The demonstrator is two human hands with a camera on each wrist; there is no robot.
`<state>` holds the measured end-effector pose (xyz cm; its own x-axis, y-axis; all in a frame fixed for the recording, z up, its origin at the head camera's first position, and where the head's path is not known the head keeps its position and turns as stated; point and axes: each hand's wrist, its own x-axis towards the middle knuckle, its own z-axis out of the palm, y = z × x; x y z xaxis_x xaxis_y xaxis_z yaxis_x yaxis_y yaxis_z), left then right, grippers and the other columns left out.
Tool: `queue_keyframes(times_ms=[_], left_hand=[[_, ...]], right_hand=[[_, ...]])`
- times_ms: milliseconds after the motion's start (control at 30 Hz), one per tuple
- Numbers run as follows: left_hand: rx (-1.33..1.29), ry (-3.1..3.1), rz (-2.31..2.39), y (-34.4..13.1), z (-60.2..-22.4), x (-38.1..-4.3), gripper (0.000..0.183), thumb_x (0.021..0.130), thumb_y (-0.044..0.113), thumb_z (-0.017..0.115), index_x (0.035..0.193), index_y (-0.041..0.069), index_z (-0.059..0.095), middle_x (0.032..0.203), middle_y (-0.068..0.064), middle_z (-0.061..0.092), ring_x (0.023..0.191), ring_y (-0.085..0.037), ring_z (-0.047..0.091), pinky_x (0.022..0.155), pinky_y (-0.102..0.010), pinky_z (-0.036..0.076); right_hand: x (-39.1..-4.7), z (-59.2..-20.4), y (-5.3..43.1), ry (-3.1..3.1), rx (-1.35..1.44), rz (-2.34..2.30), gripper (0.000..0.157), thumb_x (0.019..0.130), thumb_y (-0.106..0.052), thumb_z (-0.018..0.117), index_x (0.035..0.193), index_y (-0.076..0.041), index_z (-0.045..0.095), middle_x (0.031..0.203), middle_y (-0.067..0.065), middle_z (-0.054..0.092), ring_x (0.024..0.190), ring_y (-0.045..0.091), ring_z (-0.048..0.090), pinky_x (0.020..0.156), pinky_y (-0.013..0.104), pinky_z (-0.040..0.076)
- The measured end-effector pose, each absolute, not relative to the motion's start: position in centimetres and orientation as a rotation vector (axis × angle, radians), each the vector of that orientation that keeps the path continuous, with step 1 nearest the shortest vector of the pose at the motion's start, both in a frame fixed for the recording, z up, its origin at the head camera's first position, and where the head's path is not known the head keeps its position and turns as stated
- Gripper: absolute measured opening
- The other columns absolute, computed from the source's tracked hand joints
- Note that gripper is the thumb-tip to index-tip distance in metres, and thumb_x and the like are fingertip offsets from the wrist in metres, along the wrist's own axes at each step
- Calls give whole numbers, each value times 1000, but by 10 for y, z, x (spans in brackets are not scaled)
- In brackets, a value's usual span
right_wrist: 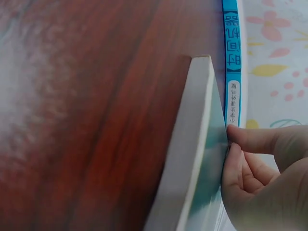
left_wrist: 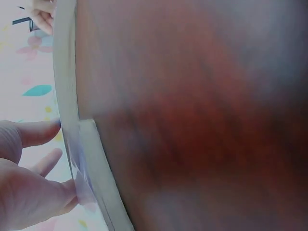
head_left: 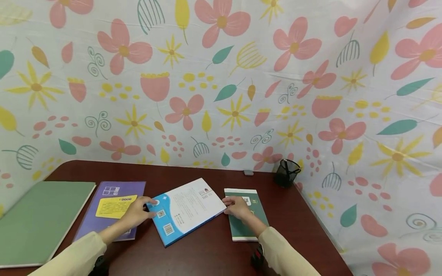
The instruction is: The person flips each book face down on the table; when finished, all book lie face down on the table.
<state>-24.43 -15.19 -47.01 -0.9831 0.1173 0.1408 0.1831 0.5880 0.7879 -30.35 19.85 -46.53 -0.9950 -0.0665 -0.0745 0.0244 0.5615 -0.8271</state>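
A book [head_left: 197, 207] with a white and blue back cover and a barcode is held at a slant between both hands. My left hand [head_left: 136, 212] grips its left end, thumb and fingers at the edge. On the right corner, my right hand [head_left: 238, 207] pinches it between thumb and fingertips. The right wrist view shows the blue spine [right_wrist: 233, 53] with printed characters. Under the left hand lies a purple book [head_left: 134, 188] with a yellow panel. A dark green book [head_left: 245, 228] lies beneath the right hand.
At the far left lies a large pale green book or board [head_left: 45, 218]. A black mesh pen holder [head_left: 286, 176] stands at the back right corner, with a small grey object [head_left: 248, 173] near the back edge. Flower-patterned cloth [head_left: 214, 126] surrounds the dark wooden table [head_left: 207, 257].
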Motion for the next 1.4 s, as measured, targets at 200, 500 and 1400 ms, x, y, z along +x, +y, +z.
queue_keyframes(times_ms=[200,500,1400], left_hand=[[-248,-2732,-1419,-153,-469,-234,33,78,-1,74,109,-7,67,127,-28,53,117,-44,53,100,-54,49],[-174,-2730,-1423,-155,-467,-225,25,75,-4,75,98,-2,69,112,-20,59,103,-33,61,82,-39,58],[-33,-2791,-1538,-154,-464,-222,45,66,-5,81,108,-10,66,88,-11,64,79,-18,58,60,-25,51]], right_hand=[[-314,-462,194,2760,24,-1298,36,77,9,71,111,-1,70,103,14,71,79,16,64,66,28,56],[-331,-458,186,2904,56,-1145,33,74,1,74,105,-10,74,101,6,74,94,23,66,71,30,53],[-365,-469,159,2609,62,-1625,33,91,-3,57,124,1,63,123,21,63,101,31,68,84,36,60]])
